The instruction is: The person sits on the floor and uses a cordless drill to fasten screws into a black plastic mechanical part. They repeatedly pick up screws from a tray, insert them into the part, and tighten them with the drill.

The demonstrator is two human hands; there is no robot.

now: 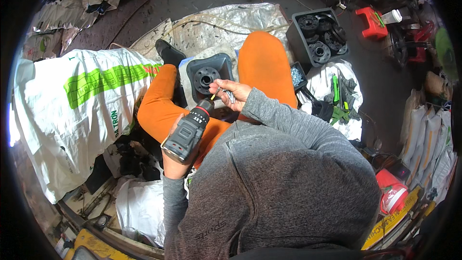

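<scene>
My left hand is wrapped round a dark cordless drill, which points forward and to the right. Its bit with a yellow part reaches up to the fingers of my right hand. That hand is closed on several silvery screws. Just beyond both hands, a black round flanged part with holes round a central bore sits inside a square grey bin. The bin stands between my legs in orange trousers. Whether a screw sits on the bit tip is too small to make out.
On the right stands a dark grey crate of black round parts, beside a small tray of screws. Green-handled tools lie on a white sack. A large white and green sack fills the left. A hose crosses the ground sheet.
</scene>
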